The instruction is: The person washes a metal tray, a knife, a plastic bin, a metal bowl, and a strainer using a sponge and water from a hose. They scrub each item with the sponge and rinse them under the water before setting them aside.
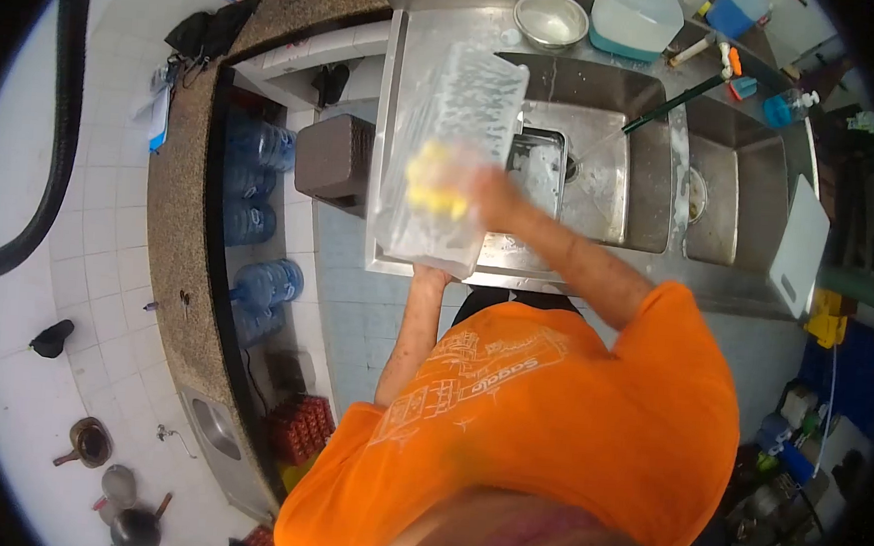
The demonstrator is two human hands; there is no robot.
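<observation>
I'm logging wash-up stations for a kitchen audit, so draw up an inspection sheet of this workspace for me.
Surface: steel sink with two basins; the larger looks wet.
Job's things: long translucent plastic tray, tilted and streaked with suds; yellow sponge, motion-blurred, over it; metal pan in the larger basin.
Clutter: metal bowl and plastic tub behind the basin; pump bottle and white board toward the right.
Hands: right hand holds the sponge; left hand is at the tray's near end, fingers mostly hidden.
Cables: none clearly identifiable; a thick black tube curves at far left.
Surroundings: large water bottles under the left counter.
</observation>
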